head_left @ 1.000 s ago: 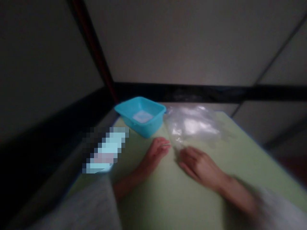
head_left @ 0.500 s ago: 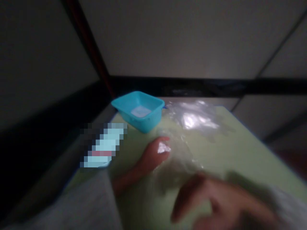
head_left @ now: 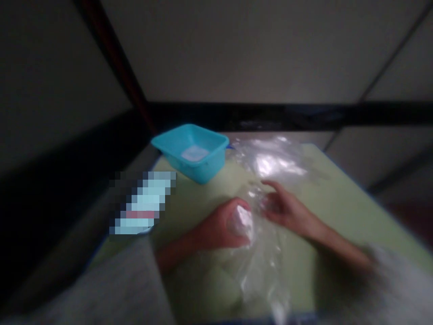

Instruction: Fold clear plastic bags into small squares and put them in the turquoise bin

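Observation:
A clear plastic bag lies crumpled on the pale green table close to me. My left hand is curled shut on the bag's upper edge, and a bright patch of plastic covers its fingers. My right hand reaches in from the right with its fingers apart, touching the same bag at its mouth. A heap of more clear plastic bags lies farther back on the table.
A turquoise plastic tub with something white inside stands at the table's far left corner. A pixelated light blue patch sits at the left edge. Dark wall rails run behind the table. The picture is dim and blurred.
One bag has been drawn off the heap toward me. My left hand closed on it. My right hand swung down near the camera, then back up to the bag's mouth.

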`<state>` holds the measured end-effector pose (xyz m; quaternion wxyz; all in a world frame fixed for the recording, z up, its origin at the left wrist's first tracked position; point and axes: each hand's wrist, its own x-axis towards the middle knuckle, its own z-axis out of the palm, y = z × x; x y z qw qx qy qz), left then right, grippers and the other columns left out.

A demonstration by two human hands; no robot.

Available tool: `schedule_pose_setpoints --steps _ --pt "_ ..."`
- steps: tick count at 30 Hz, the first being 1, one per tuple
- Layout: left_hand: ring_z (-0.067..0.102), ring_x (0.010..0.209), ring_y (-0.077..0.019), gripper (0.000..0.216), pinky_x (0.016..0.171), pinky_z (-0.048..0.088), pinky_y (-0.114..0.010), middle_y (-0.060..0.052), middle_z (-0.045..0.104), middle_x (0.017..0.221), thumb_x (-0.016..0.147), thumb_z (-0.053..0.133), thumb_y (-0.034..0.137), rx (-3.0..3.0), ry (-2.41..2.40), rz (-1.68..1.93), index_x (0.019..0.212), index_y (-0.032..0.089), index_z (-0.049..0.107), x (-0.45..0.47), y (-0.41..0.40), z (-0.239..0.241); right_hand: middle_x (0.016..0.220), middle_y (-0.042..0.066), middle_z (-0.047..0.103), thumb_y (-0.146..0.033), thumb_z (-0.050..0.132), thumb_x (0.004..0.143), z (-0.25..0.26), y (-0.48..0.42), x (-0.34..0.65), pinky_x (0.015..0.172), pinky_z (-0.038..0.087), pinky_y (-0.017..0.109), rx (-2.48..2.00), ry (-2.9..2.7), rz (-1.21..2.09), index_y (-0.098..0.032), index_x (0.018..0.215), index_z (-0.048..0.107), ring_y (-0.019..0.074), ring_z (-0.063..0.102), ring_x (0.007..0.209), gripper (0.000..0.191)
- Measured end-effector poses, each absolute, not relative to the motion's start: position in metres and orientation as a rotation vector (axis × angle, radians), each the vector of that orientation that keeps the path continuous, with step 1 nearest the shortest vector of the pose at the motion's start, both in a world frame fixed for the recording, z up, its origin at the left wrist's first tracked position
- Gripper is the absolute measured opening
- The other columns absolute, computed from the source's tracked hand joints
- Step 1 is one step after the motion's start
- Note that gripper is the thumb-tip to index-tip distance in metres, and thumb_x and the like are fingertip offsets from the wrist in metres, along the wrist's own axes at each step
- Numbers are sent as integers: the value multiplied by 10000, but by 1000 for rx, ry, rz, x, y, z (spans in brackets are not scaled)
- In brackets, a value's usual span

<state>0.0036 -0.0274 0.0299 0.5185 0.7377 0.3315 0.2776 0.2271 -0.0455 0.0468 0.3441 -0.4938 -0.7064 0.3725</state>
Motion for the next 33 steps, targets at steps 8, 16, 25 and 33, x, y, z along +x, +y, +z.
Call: schedule_pose_setpoints --steps 8,16,25,33 --pt "456 585 -89 80 521 337 -202 -6 539 779 611 655 159 1924 864 707 642 144 583 8 -22 28 691 -10 594 -254 539 753 51 -35 243 493 436 248 -1349 -1845 832 -155 1214 381 137 549 541 498" --pt "524 643 -132 169 603 384 -232 0 577 657 722 571 276 1776 1109 984 610 169 502 0 -4 23 681 0 606 -217 525 727 53 -30 252 493 445 263 -1430 -1881 854 -137 1218 385 155 570 547 517" --pt "425 452 -94 85 478 315 -202 92 435 518 738 508 203 1680 1312 1019 787 196 439 -7 6 25 701 36 650 -177 534 709 55 -25 272 553 480 286 -1555 -1987 632 -133 1205 466 185 612 601 503" --pt "445 552 -132 236 552 310 -246 68 406 596 798 479 187 2103 1516 835 1034 189 473 -12 2 23 782 103 684 -128 505 743 58 -30 283 627 485 345 -1816 -2157 80 -108 1195 531 248 634 694 453"
